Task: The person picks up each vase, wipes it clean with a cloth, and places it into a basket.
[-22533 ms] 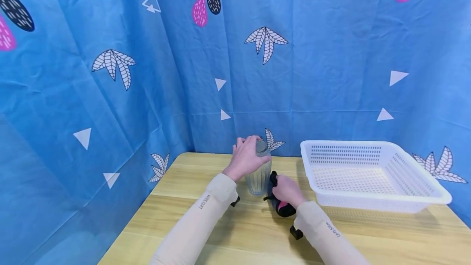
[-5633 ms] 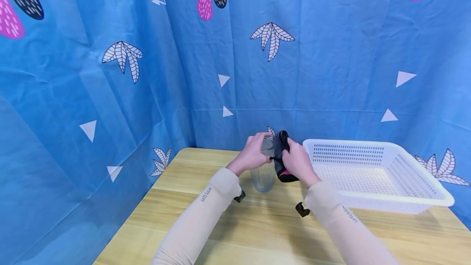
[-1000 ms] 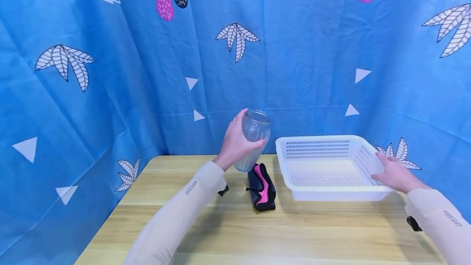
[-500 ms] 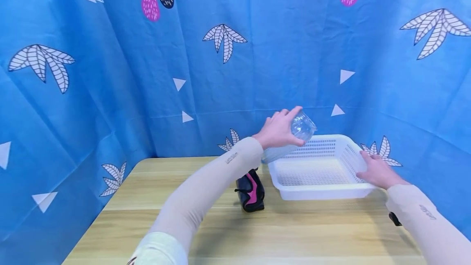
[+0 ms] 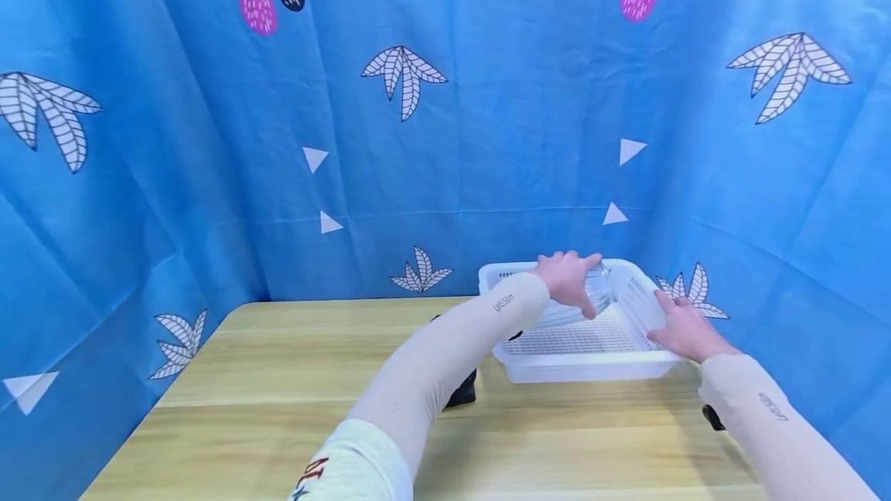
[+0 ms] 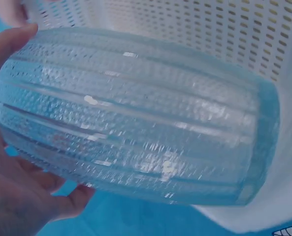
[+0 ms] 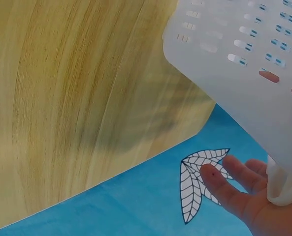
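A clear ribbed glass vase (image 6: 136, 113) lies tilted on its side within the white plastic basket (image 5: 592, 369), its mouth pointing right in the head view. My left hand (image 5: 567, 281) grips it near the mouth end, thumb on one side and fingers around the other. The basket's right rim sits between the thumb and fingers of my right hand (image 5: 687, 328); the right wrist view shows those fingers (image 7: 229, 189) outside the wall. Part of the vase is hidden behind my left hand and sleeve.
A black folded item (image 5: 462, 393) is on the wooden table (image 5: 313, 377), mostly hidden under my left forearm. Behind the table and at both sides hangs a blue patterned curtain (image 5: 418, 161). The basket stands near the table's back right edge.
The black-and-pink item, earlier held against the vase, has been laid on the table. My left hand has carried the vase right and down into the basket, tipping it over. My right hand stays at the rim.
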`<act>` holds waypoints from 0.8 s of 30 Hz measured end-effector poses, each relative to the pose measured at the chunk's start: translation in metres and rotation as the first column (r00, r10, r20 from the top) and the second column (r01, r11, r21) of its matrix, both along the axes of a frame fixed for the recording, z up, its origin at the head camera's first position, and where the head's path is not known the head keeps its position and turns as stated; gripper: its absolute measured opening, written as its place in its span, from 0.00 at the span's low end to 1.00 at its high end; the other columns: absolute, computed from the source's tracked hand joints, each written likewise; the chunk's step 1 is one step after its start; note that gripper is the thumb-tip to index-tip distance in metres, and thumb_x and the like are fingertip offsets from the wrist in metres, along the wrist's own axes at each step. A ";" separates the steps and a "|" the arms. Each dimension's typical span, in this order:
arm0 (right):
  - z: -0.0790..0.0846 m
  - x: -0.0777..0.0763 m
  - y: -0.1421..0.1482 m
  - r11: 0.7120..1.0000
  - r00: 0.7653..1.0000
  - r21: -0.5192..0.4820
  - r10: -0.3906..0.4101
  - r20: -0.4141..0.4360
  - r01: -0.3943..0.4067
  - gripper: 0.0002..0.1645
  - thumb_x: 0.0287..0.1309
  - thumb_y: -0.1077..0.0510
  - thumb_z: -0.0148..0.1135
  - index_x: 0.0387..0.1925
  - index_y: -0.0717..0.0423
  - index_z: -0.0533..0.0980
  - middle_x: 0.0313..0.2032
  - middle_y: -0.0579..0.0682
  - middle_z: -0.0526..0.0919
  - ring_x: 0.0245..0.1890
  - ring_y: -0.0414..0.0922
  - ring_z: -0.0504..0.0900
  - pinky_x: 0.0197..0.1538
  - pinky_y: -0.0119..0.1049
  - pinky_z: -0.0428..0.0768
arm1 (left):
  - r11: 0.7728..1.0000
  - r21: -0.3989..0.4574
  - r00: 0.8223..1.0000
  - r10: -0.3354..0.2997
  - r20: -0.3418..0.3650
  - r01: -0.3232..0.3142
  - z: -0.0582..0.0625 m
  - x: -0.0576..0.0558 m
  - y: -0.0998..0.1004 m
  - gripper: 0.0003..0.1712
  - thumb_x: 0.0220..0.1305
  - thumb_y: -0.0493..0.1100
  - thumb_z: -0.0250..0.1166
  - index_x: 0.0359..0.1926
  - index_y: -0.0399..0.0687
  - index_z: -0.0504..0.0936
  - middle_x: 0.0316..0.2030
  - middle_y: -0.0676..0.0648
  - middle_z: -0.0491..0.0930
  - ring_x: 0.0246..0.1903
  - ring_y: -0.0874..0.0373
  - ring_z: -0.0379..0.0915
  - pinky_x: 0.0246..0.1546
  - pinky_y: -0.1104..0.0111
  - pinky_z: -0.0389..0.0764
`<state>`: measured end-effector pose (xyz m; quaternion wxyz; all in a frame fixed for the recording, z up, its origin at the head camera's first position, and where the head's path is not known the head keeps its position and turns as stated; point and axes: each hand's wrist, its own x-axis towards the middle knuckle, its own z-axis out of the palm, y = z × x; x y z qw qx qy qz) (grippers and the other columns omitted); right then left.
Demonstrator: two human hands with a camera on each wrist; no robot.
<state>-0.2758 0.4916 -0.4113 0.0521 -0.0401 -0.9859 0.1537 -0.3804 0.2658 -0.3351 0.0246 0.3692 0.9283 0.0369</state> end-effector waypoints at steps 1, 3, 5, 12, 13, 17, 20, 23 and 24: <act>-0.001 0.000 -0.002 1.000 1.000 -0.003 -0.001 0.001 0.001 0.57 0.56 0.52 0.67 0.75 0.73 0.47 0.64 0.88 0.53 0.58 0.83 0.63 0.55 0.78 0.65 | 1.000 -0.014 1.000 0.003 0.018 -0.003 -0.006 -0.001 0.003 0.62 0.45 0.68 0.78 0.77 0.80 0.51 0.70 0.60 0.66 0.68 0.57 0.62 0.68 0.50 0.64; -0.002 -0.001 -0.006 1.000 1.000 -0.010 -0.001 0.007 0.002 0.57 0.56 0.52 0.67 0.75 0.72 0.47 0.64 0.87 0.54 0.58 0.82 0.65 0.55 0.77 0.67 | 0.999 -0.048 0.999 0.008 0.045 -0.006 -0.016 -0.005 0.007 0.63 0.43 0.67 0.79 0.77 0.80 0.52 0.69 0.62 0.68 0.68 0.60 0.64 0.67 0.53 0.66; -0.001 -0.002 -0.008 1.000 1.000 -0.013 -0.004 0.008 0.004 0.57 0.56 0.52 0.67 0.76 0.71 0.47 0.64 0.87 0.54 0.57 0.82 0.65 0.54 0.77 0.67 | 0.997 -0.083 0.998 0.002 0.059 0.003 -0.025 -0.008 0.009 0.63 0.42 0.67 0.80 0.77 0.78 0.54 0.68 0.64 0.69 0.66 0.62 0.66 0.64 0.56 0.69; 0.001 -0.013 -0.023 1.000 1.000 -0.026 0.012 0.004 -0.012 0.57 0.55 0.54 0.66 0.77 0.68 0.46 0.65 0.85 0.55 0.56 0.80 0.69 0.53 0.75 0.70 | 0.988 -0.154 0.994 0.036 0.103 -0.020 -0.042 -0.015 -0.002 0.65 0.41 0.64 0.82 0.77 0.76 0.54 0.69 0.64 0.69 0.66 0.64 0.69 0.65 0.54 0.70; 0.001 -0.013 -0.025 0.999 1.000 -0.028 0.015 0.006 -0.014 0.57 0.55 0.54 0.67 0.77 0.68 0.46 0.65 0.85 0.55 0.56 0.79 0.69 0.53 0.75 0.70 | 0.986 -0.164 0.994 0.039 0.099 -0.022 -0.043 -0.015 -0.004 0.65 0.41 0.64 0.82 0.77 0.76 0.54 0.69 0.64 0.69 0.66 0.63 0.68 0.67 0.52 0.68; 0.002 -0.015 -0.029 0.999 1.000 -0.042 0.021 0.006 -0.021 0.58 0.55 0.54 0.67 0.77 0.68 0.46 0.65 0.85 0.54 0.57 0.79 0.68 0.54 0.75 0.69 | 0.981 -0.189 0.993 0.062 0.101 -0.042 -0.044 -0.013 -0.010 0.65 0.42 0.63 0.82 0.78 0.76 0.53 0.69 0.62 0.71 0.65 0.63 0.70 0.65 0.57 0.71; 0.002 -0.018 -0.029 0.999 1.000 -0.042 0.022 -0.003 -0.022 0.58 0.54 0.54 0.67 0.77 0.69 0.46 0.65 0.85 0.55 0.57 0.80 0.67 0.56 0.75 0.68 | 0.981 -0.179 0.988 0.093 0.121 -0.071 -0.043 -0.012 -0.012 0.65 0.43 0.63 0.81 0.78 0.78 0.52 0.68 0.62 0.71 0.64 0.62 0.71 0.62 0.60 0.74; 0.001 -0.019 -0.028 0.999 1.000 -0.035 0.021 -0.008 -0.021 0.58 0.54 0.55 0.67 0.76 0.70 0.46 0.64 0.85 0.55 0.57 0.79 0.67 0.57 0.75 0.67 | 0.982 -0.169 0.986 0.102 0.131 -0.079 -0.043 -0.011 -0.014 0.66 0.43 0.63 0.81 0.78 0.78 0.50 0.69 0.61 0.70 0.66 0.62 0.69 0.63 0.59 0.74; 0.001 -0.020 -0.027 0.999 1.000 -0.035 0.020 -0.007 -0.020 0.58 0.54 0.55 0.67 0.76 0.70 0.46 0.64 0.85 0.55 0.58 0.79 0.67 0.57 0.75 0.67 | 0.982 -0.173 0.987 0.099 0.127 -0.076 -0.042 -0.010 -0.014 0.66 0.43 0.64 0.81 0.78 0.77 0.50 0.70 0.60 0.70 0.66 0.61 0.69 0.63 0.59 0.73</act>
